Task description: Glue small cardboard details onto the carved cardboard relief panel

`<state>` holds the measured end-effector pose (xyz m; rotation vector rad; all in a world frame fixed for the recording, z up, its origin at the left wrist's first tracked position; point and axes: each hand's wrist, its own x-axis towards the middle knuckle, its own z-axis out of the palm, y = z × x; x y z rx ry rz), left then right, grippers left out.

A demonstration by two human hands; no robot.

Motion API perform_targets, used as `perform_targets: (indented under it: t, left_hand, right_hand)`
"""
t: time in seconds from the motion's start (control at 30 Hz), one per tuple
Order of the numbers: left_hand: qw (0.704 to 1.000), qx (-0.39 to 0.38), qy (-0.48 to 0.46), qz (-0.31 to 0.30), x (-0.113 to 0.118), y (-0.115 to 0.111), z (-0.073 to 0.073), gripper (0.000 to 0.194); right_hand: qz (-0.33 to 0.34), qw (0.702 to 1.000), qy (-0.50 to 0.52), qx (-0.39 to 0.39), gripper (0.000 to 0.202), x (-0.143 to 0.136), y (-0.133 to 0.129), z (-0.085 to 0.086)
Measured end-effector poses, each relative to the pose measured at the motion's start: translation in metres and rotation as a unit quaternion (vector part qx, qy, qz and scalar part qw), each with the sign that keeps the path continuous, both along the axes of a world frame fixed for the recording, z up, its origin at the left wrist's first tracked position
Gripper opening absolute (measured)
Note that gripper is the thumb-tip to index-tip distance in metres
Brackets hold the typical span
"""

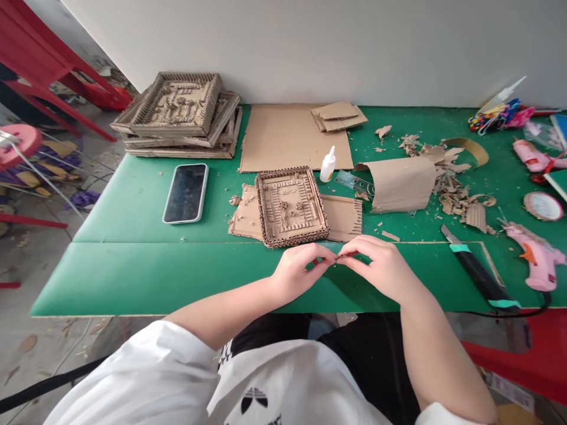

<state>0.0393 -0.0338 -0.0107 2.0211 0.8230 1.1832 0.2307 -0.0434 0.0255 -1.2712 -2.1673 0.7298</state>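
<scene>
My left hand (299, 268) and my right hand (381, 264) meet over the near edge of the green table (142, 271). Between their fingertips they pinch a tiny brown cardboard piece (338, 257). Just beyond the hands lies a small cardboard frame (291, 205) with a relief pattern, resting on torn corrugated sheets (343, 217). A white glue bottle (328, 164) stands upright behind the frame.
A phone (186, 193) lies face up at left. Stacked cardboard frames (179, 115) sit at the back left, a flat cardboard sheet (287, 137) behind. A curled cardboard roll (401, 184), scraps (458, 198), a utility knife (476, 271) and a pink glue gun (535, 257) lie at right.
</scene>
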Motion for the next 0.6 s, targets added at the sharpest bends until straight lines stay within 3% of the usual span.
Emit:
perform_targets:
  t: [0.37,0.6]
  left_hand:
    - [0.998,-0.058,-0.013,-0.003,-0.0004,0.0005,-0.0001,0.008]
    - [1.0,-0.025,0.005,0.005,-0.0009,0.0012,-0.0017,0.008]
  right_hand:
    - [-0.006,0.998,0.062,-0.01,0.013,0.0061,0.0036,-0.0009]
    - [-0.005,0.998,0.066,-0.017,0.015,0.0041,0.003,0.0004]
